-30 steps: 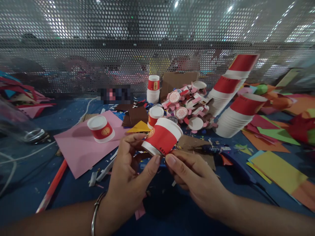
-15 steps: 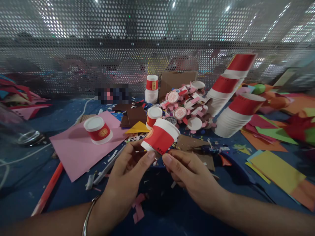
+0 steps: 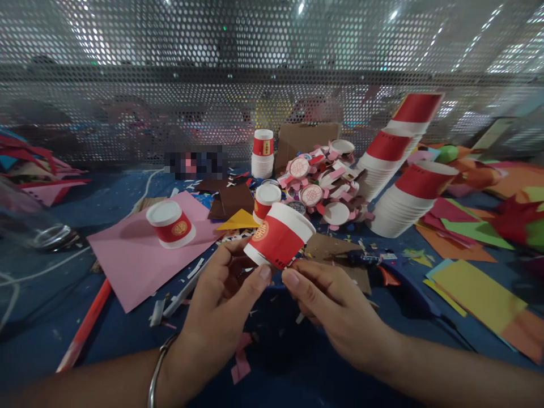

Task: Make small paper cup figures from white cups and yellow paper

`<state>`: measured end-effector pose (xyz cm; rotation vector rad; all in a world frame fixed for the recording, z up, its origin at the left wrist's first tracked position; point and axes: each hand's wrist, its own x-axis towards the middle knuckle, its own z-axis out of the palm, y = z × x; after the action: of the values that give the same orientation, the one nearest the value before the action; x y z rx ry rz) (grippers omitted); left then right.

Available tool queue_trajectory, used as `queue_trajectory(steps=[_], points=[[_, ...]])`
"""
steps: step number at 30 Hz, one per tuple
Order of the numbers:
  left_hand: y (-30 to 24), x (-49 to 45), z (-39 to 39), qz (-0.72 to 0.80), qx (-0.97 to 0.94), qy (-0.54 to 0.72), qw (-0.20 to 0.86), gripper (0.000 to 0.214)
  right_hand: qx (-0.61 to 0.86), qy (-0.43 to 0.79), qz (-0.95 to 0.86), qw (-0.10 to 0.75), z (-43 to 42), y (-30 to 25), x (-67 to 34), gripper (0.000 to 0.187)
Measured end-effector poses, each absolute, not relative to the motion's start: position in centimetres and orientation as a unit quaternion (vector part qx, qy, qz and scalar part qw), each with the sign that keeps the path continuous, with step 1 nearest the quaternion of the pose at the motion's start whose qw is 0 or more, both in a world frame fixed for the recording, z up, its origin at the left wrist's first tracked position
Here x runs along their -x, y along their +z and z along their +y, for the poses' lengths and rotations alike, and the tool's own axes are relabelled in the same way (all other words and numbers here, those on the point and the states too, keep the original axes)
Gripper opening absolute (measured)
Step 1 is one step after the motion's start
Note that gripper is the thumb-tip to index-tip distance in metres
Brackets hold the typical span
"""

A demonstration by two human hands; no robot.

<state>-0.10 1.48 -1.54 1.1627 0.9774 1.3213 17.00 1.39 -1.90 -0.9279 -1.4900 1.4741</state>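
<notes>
A red and white paper cup (image 3: 278,237) with a gold emblem is held up, tilted on its side, between my hands. My left hand (image 3: 232,294), with a bracelet on the wrist, grips its lower left edge between thumb and fingers. At the cup's lower right, my right hand (image 3: 325,292) is closed in a pinch against the edge; what lies between those fingertips is hidden. Behind it stands another red cup (image 3: 267,198), partly covered. Off to the left, a similar upturned cup (image 3: 170,225) rests on pink paper (image 3: 127,272).
Stacks of paper cups (image 3: 408,198) lean at the right, beside a heap of white discs with pink tabs (image 3: 310,192). A blue glue gun (image 3: 403,289) lies near coloured paper sheets (image 3: 480,294). A red stick (image 3: 87,323) is at left; perforated metal panels (image 3: 272,45) stand behind.
The held cup has shifted slightly right and tilted a little more. Both hands keep nearly the same hold.
</notes>
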Motion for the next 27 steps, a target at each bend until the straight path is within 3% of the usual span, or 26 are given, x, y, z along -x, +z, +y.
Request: queue_trajectory(steps=[27], points=[[-1.56, 0.48, 2.12, 0.42, -0.543, 0.582, 0.436, 0.043, 0.4, 0.626, -0.542, 0.393, 1.46, -2.2, -17.1, 0.048]])
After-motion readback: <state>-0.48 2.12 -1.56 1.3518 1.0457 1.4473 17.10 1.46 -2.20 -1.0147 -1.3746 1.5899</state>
